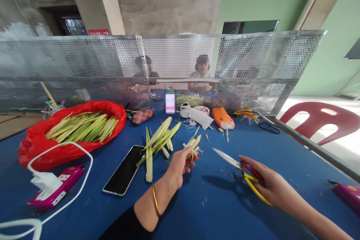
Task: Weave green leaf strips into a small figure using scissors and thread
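Observation:
My left hand (180,163) is closed around a small bundle of pale corn husk strips (194,144), whose trimmed ends stick out past the fingers. In my right hand (264,180) is a pair of scissors (227,157) with one red and one yellow handle; the blades look closed and point left toward the bundle, apart from it. Loose green-yellow husk strips (157,138) lie in a heap on the blue table, left of my left hand. Some of them overlap the top edge of a black phone (123,170).
A red plastic bag (28,150) full of husks stands at left, near a purple power strip (67,187) with a white cable. String spools (185,110), an orange tissue pack (223,117) and a lit phone (170,103) line a perforated metal divider (174,56). Two people sit beyond it.

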`<control>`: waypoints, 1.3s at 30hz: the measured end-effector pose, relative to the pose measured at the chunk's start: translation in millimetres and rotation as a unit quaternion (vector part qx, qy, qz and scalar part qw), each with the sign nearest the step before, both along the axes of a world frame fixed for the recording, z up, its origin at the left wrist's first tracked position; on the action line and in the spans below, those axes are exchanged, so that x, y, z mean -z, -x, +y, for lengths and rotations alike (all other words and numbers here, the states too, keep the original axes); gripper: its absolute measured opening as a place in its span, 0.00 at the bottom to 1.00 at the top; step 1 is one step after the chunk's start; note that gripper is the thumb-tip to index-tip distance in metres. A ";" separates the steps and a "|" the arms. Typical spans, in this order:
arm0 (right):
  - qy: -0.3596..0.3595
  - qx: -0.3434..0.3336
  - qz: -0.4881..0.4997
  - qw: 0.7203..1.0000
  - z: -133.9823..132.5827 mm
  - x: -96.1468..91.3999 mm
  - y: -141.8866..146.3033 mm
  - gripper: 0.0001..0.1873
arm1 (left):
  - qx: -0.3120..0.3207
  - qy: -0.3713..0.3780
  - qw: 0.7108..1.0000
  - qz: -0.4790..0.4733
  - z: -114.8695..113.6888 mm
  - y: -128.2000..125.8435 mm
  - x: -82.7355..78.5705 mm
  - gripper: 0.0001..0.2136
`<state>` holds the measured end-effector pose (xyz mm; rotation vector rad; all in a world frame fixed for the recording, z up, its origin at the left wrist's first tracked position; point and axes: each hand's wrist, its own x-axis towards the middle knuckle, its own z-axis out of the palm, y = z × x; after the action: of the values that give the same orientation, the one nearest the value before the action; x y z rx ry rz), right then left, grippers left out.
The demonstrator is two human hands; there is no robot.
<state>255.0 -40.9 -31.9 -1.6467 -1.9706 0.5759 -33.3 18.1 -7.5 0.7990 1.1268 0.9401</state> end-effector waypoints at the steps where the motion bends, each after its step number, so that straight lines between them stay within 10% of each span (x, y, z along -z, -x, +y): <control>1: 0.034 0.000 0.102 0.994 -2.3 -5.5 12.2 0.31 | -0.004 -0.004 1.000 -0.002 1.0 1.1 -0.5 0.20; 4: 0.167 -0.018 0.337 0.927 0.9 -21.7 49.6 0.34 | -0.021 -0.015 1.000 -0.003 3.0 4.0 -2.4 0.22; 8: 0.235 -0.121 0.389 0.883 21.3 -36.6 81.4 0.29 | -0.059 -0.062 0.996 0.040 7.1 6.9 -4.4 0.16; 17: 0.186 -0.117 0.233 0.947 16.6 -44.6 80.5 0.32 | -0.173 -0.128 0.972 0.097 15.7 10.4 -11.5 0.08; 27: 0.296 -0.148 0.305 0.893 10.7 -31.6 88.6 0.31 | -0.193 -0.256 0.926 0.202 13.7 7.4 7.2 0.13; 39: 0.280 -0.152 0.282 0.905 12.2 -26.0 96.0 0.27 | -0.164 -0.167 0.961 0.147 4.6 0.3 -2.5 0.11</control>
<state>159.1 -28.7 -5.9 -1.2347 -1.6984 1.6589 -33.6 22.7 -5.0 1.0714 1.4078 1.3446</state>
